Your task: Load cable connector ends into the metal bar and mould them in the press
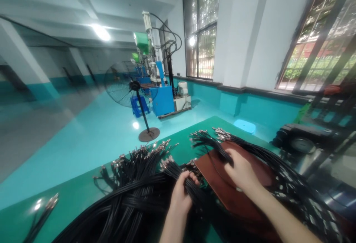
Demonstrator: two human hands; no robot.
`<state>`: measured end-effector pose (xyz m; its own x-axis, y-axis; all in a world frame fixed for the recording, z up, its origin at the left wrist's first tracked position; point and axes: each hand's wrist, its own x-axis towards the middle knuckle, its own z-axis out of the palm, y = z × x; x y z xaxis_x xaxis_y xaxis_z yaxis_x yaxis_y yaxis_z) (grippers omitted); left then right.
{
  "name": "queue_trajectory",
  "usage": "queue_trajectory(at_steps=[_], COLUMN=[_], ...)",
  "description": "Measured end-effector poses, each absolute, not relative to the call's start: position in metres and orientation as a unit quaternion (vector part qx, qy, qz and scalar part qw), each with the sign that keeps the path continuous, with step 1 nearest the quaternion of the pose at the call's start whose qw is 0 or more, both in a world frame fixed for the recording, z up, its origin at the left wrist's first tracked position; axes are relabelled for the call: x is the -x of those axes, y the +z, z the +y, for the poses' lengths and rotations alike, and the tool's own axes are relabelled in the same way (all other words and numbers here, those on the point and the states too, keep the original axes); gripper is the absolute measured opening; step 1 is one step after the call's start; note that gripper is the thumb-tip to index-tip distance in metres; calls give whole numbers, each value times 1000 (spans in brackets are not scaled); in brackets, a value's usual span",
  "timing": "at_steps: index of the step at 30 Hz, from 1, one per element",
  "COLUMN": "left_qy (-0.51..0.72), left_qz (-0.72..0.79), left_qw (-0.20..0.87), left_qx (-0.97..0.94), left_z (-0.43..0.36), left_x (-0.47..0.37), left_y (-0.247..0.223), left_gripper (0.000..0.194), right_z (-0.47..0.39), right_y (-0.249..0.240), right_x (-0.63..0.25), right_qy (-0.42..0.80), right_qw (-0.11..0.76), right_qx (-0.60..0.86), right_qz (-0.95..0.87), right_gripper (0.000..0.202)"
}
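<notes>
My left hand (183, 191) is closed around a bundle of black cables (174, 169) whose metal-tipped ends point away from me. Farther right, my right hand (240, 168) grips a second bundle of black cables (207, 140), its tips fanning out to the left above a reddish-brown board (217, 178). To the left of my left hand lies a large heap of black cables (139, 165) with shiny metal ends. Another long bundle of black cables (250, 141) runs along the board's far and right side. The lower parts of the cables are in shadow.
The cables lie on a green table (80, 191); a small cable bunch (44, 213) sits at its left end. Beyond stand a black pedestal fan (143, 113), blue machines (164, 100) and a light-blue stool (244, 126). Dark machinery (300, 143) stands at the right.
</notes>
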<state>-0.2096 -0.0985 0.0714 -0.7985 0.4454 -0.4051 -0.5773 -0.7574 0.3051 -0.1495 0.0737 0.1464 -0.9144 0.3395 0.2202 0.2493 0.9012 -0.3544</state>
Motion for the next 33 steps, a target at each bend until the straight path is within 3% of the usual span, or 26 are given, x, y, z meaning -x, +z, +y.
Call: queue_trajectory(at_steps=[4, 9, 14, 17, 19, 21, 24, 27, 29, 33], left_qy=[918, 924, 935, 934, 928, 915, 907, 920, 926, 938], left_qz=[190, 178, 245, 265, 270, 284, 290, 254, 230, 195], left_qw=[339, 337, 242, 236, 254, 265, 256, 240, 245, 248], left_qx=[84, -9, 83, 35, -45, -109, -169, -180, -172, -145], left_z=[-100, -102, -97, -97, -99, -101, -104, -107, -108, -105], left_x=[202, 193, 191, 189, 187, 184, 180, 179, 179, 184], left_y=[79, 79, 78, 81, 84, 89, 92, 90, 87, 79], left_gripper=[9, 44, 16, 13, 22, 25, 23, 15, 26, 29], right_z=[57, 30, 28, 34, 39, 43, 45, 46, 48, 67], right_y=[124, 87, 96, 121, 141, 156, 160, 142, 124, 100], right_x=[120, 94, 81, 77, 86, 109, 159, 199, 209, 204], right_qy=[146, -85, -76, 23, 104, 143, 92, 61, 51, 18], right_qw=[191, 184, 226, 173, 156, 194, 186, 96, 63, 75], right_qx=[-9, -153, -218, -239, -218, -157, -60, -35, -37, 51], right_qz=[-971, -967, -946, -955, -958, -958, -976, -993, -996, -996], right_gripper=[54, 69, 58, 47, 35, 34, 46, 34, 25, 27])
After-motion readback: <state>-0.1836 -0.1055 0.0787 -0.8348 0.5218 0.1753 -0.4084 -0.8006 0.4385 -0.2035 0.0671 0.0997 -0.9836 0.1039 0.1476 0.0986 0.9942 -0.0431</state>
